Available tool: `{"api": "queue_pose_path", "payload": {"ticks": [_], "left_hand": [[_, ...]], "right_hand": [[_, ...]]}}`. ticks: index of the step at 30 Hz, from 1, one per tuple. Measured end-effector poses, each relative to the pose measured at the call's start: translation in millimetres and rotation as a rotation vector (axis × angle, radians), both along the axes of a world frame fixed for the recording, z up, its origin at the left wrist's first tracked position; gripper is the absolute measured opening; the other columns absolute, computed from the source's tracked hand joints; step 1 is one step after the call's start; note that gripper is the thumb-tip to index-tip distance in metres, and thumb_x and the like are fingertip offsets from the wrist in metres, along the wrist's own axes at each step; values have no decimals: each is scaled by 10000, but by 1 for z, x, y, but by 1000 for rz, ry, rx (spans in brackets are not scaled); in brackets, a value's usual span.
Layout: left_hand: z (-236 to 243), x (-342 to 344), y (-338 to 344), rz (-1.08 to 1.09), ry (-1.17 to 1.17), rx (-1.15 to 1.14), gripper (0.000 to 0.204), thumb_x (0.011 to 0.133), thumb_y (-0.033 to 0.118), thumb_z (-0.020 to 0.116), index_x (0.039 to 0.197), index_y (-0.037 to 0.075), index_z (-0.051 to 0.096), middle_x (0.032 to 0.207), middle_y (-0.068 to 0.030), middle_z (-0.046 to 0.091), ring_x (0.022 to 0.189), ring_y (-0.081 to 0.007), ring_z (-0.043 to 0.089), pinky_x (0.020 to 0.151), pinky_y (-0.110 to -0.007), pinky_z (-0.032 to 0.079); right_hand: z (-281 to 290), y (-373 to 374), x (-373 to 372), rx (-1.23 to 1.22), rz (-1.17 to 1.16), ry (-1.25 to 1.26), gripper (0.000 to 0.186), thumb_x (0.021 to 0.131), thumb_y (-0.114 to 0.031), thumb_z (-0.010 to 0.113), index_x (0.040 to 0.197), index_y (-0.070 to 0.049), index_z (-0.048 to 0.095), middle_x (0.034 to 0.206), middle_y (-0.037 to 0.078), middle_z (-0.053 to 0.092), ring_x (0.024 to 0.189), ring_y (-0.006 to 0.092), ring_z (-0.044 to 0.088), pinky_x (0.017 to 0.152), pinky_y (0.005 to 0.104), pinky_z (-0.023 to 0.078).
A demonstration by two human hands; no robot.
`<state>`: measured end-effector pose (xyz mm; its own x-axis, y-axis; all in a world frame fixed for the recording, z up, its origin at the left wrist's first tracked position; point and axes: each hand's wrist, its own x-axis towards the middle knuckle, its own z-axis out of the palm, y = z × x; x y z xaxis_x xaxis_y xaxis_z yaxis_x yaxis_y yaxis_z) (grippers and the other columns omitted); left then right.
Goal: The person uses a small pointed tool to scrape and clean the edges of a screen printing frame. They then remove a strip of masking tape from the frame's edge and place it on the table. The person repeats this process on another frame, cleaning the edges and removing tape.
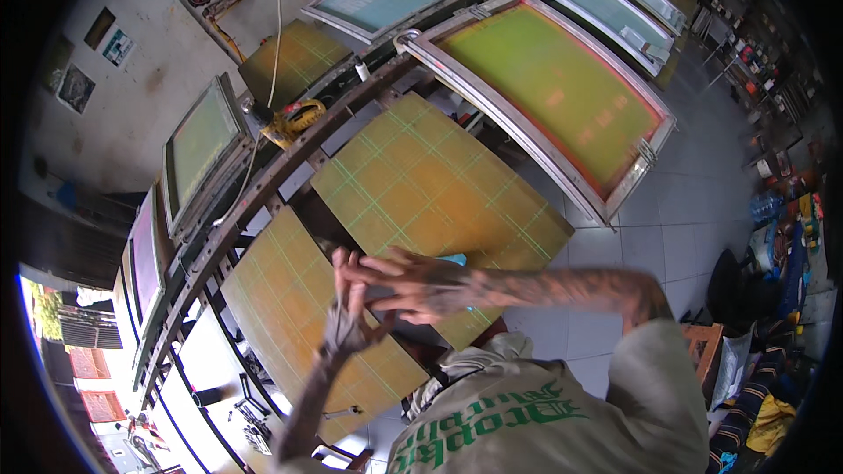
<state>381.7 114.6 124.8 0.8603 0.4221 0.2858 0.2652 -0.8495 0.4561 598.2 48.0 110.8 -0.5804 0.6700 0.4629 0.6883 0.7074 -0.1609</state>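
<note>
Tan boards (430,184) — two, below two hands (421,288)

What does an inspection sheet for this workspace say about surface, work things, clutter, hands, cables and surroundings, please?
Surface: wide board and narrow board, brownish, with green grid lines.
Work things: blue piece, partly hidden behind the right hand; kind unclear.
Clutter: yellow cloth among mixed goods at right.
Hands: left hand and right hand overlap in view above the boards; grip unclear.
Cables: pale cord hangs before the wall.
Surroundings: green screen in a metal frame; tiled floor.
</note>
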Motion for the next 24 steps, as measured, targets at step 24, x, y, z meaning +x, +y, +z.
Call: {"api": "queue_pose_path", "payload": {"ticks": [24], "left_hand": [[-100,-135,-129,977,-652,-899,593,974,164,657,1495,68,391,1538,-114,401,1168,-267,602,917,-335,527]], "right_hand": [[-88,-29,286,-61,-1431,-68,478,650,-219,761,1023,35,604,1013,200,610,995,394,605,828,534,524]]}}
